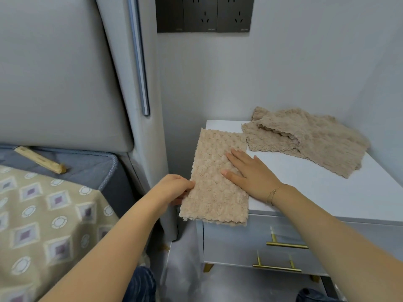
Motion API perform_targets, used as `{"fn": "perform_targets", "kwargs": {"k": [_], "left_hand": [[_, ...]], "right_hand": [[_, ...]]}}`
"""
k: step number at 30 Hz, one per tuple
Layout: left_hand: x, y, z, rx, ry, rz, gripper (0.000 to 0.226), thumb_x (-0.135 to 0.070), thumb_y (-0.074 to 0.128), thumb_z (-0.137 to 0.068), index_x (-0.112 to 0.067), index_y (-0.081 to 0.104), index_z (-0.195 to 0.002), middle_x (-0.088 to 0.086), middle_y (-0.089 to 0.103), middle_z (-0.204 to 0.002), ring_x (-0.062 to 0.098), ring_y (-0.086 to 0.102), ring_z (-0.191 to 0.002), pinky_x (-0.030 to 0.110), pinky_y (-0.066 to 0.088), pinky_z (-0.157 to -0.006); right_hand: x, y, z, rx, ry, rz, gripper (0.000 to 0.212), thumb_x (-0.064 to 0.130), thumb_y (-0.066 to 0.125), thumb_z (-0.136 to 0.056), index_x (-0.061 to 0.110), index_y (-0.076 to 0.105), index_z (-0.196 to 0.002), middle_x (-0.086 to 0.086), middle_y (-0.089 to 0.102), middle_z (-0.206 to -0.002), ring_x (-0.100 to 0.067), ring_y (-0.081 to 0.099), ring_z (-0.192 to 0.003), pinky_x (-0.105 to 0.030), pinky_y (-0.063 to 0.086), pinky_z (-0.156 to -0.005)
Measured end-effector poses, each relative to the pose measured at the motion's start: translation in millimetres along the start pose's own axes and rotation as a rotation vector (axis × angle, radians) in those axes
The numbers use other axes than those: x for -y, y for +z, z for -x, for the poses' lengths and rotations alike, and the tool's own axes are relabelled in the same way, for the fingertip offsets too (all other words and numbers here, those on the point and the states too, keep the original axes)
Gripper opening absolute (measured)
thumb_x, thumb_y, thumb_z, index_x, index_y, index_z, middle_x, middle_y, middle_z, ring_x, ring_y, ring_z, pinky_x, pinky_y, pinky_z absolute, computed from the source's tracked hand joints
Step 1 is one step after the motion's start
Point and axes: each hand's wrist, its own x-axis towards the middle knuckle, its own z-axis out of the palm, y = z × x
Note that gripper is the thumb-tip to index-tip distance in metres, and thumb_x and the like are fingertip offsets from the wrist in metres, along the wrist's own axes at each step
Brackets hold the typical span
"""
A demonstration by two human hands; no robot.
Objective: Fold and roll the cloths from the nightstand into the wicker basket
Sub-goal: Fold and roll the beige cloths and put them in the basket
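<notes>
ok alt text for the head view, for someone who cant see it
A person's right hand presses flat on a folded beige cloth at the edge of a white nightstand, while the left hand pinches its overhanging side. More crumpled cloths lie behind.

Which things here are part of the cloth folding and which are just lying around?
Job: folded cloth, held by left hand and pressed by right hand; cloth pile; nightstand.
Lying about: wooden stick, bedspread, sockets.
</notes>
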Motion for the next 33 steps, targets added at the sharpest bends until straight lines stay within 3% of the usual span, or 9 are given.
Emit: {"fn": "perform_targets", "kwargs": {"k": [3, 6, 9, 13, 16, 21, 24, 29, 33], "left_hand": [[0.5, 2.8, -4.1, 0.077, 0.000, 0.085, 0.014, -0.019, 0.059, -0.095, -0.013, 0.060, -0.082, 0.006, 0.060, -0.083, 0.015, 0.055, -0.070, 0.023, 0.047, -0.058], [-4.0, 5.1, -2.0, -0.132, 0.147, 0.016, 0.018, -0.021, 0.070, -0.087, -0.013, 0.058, -0.097, 0.002, 0.065, -0.086, 0.012, 0.059, -0.068, 0.021, 0.045, -0.053], [-9.3, 15.5, 6.6, -0.218, 0.291, -0.055, 0.035, -0.026, 0.077, -0.080, -0.022, 0.052, -0.104, 0.002, 0.070, -0.087, 0.015, 0.067, -0.078, 0.029, 0.054, -0.067], [-2.4, 20.2, 16.2, -0.279, 0.429, -0.223, 0.036, -0.024, 0.071, -0.085, -0.021, 0.052, -0.115, -0.001, 0.068, -0.094, 0.014, 0.065, -0.082, 0.035, 0.056, -0.079], [1.6, 15.1, 28.8, -0.459, 0.671, -0.493, 0.031, -0.021, 0.064, -0.089, -0.021, 0.053, -0.117, -0.009, 0.052, -0.108, 0.008, 0.054, -0.085, 0.019, 0.041, -0.073], [8.4, 13.3, 53.5, -0.069, 0.851, -0.728, 0.037, -0.035, 0.072, -0.082, -0.035, 0.057, -0.116, -0.018, 0.045, -0.114, 0.000, 0.050, -0.090, 0.016, 0.043, -0.078], [17.4, 17.5, 53.1, -0.086, 0.862, -1.028, 0.053, -0.050, 0.067, -0.082, -0.044, 0.047, -0.130, -0.023, 0.037, -0.127, -0.002, 0.040, -0.106, 0.019, 0.043, -0.077], [10.1, 19.2, 51.9, -0.184, 0.913, -0.861, 0.024, -0.031, 0.060, -0.092, -0.033, 0.068, -0.114, -0.022, 0.053, -0.119, 0.001, 0.050, -0.071, 0.018, 0.045, -0.072], [5.3, 17.5, 52.9, -0.185, 1.026, -0.588, 0.023, -0.012, 0.064, -0.091, -0.021, 0.073, -0.110, -0.014, 0.066, -0.113, -0.001, 0.060, -0.091, 0.013, 0.046, -0.085]], "right_hand": [[-4.5, -6.5, -7.4, 0.045, -0.009, 0.055, 0.065, 0.056, 0.024, -0.099, 0.028, 0.004, -0.154, 0.008, -0.003, -0.161, -0.007, -0.005, -0.147, -0.038, -0.006, -0.119], [-9.1, -15.4, -17.4, 0.031, 0.006, 0.149, 0.060, 0.052, 0.024, -0.100, 0.029, 0.009, -0.154, 0.004, 0.002, -0.162, -0.012, -0.002, -0.148, -0.043, -0.004, -0.118], [-11.4, -21.6, -21.0, -0.077, 0.024, 0.190, 0.056, 0.047, 0.033, -0.101, 0.024, 0.024, -0.151, 0.001, 0.012, -0.161, -0.018, 0.008, -0.148, -0.044, 0.006, -0.119], [-7.3, -23.6, -1.2, -0.287, -0.081, 0.009, 0.039, 0.029, 0.048, -0.100, 0.019, 0.051, -0.137, -0.002, 0.041, -0.150, -0.019, 0.035, -0.138, -0.031, 0.020, -0.113], [-5.3, -26.8, 30.7, -0.325, -0.160, -0.103, 0.029, 0.020, 0.051, -0.099, 0.016, 0.063, -0.125, 0.000, 0.057, -0.133, -0.015, 0.048, -0.124, -0.015, 0.027, -0.099], [-10.4, -34.3, 77.5, -0.218, -0.153, -0.159, 0.035, 0.040, 0.063, -0.090, 0.028, 0.063, -0.123, 0.017, 0.055, -0.128, 0.001, 0.044, -0.120, -0.018, 0.032, -0.104], [-10.9, -29.5, 94.0, -0.137, -0.171, -0.115, 0.062, 0.056, 0.067, -0.079, 0.031, 0.053, -0.134, 0.018, 0.043, -0.139, 0.001, 0.035, -0.128, -0.018, 0.025, -0.108], [-15.9, -10.8, 98.4, -0.156, -0.214, 0.022, 0.069, 0.056, 0.059, -0.085, 0.030, 0.038, -0.145, 0.012, 0.031, -0.151, -0.004, 0.027, -0.136, -0.016, 0.021, -0.109], [-18.0, -5.3, 94.1, -0.231, -0.228, 0.010, 0.060, 0.053, 0.054, -0.091, 0.028, 0.042, -0.144, 0.010, 0.036, -0.150, -0.006, 0.031, -0.135, -0.021, 0.028, -0.109]]}}
